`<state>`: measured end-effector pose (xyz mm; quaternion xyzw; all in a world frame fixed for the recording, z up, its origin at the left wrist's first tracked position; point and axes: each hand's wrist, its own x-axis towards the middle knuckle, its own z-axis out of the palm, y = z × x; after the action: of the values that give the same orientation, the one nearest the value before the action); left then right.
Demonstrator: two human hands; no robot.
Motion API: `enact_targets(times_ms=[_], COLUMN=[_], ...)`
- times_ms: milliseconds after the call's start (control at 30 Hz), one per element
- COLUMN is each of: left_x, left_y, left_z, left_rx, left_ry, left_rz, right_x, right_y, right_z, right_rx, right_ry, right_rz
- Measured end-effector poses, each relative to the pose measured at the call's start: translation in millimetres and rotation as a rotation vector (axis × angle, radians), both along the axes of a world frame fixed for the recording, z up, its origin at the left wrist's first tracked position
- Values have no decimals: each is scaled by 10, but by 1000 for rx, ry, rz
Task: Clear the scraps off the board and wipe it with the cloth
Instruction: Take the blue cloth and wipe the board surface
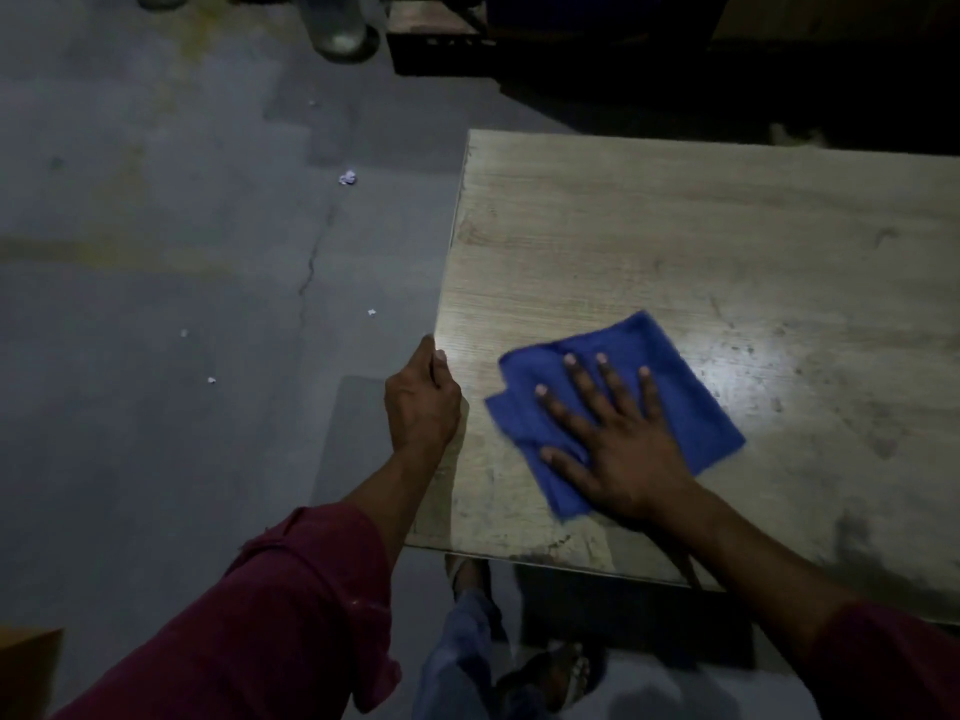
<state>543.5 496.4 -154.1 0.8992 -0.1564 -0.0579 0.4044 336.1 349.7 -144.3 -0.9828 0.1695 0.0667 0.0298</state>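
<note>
A large light wood-grain board fills the right half of the view, stained and scuffed near its front and right. A folded blue cloth lies on its near-left part. My right hand presses flat on the cloth, fingers spread. My left hand grips the board's left edge, fingers curled around it. No scraps are visible on the board. Several small white paper scraps lie on the grey floor to the left.
Grey concrete floor with a crack stretches left of the board. Another person's shoes stand at the top. A dark crate sits behind. My sandalled feet are below the board's front edge.
</note>
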Motion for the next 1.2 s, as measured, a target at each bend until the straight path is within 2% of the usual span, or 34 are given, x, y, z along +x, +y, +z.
enact_targets(times_ms=[100,167,233,333,400,467,600,667,767,900,967,1200], left_x=[9,9,1,-18,-32,-29,-12,-15,-3,17,30,56], left_y=[17,17,-2,-10,-9,-3,-14,-25,-52,-33,-33,-108], left_z=[-54,-42,1,45,46,22,59,114,145,77,57,81], left_rx=[-35,-37,-23,-11,-24,-10,-12,-29,-44,-12,-5,95], left_ry=[15,14,15,36,61,70,74,77,106,158,165,147], left_rz=[-14,-24,-26,-17,0,-5,-35,-55,-60,-74,-100,-64], right_x=[259,275,154,-111,-134,-14,440,561,486,165,122,831], right_y=[-20,121,323,452,294,71,-211,-195,-23,329,351,-191], right_z=[-11,-9,29,66,94,73,77,74,108,154,191,150], right_rx=[3,2,25,80,87,69,20,20,27,56,70,56], right_ry=[-9,-21,-30,-32,-30,-29,8,24,35,54,71,17], right_rz=[-232,-259,-116,241,354,287,-137,-236,-227,-47,-26,-231])
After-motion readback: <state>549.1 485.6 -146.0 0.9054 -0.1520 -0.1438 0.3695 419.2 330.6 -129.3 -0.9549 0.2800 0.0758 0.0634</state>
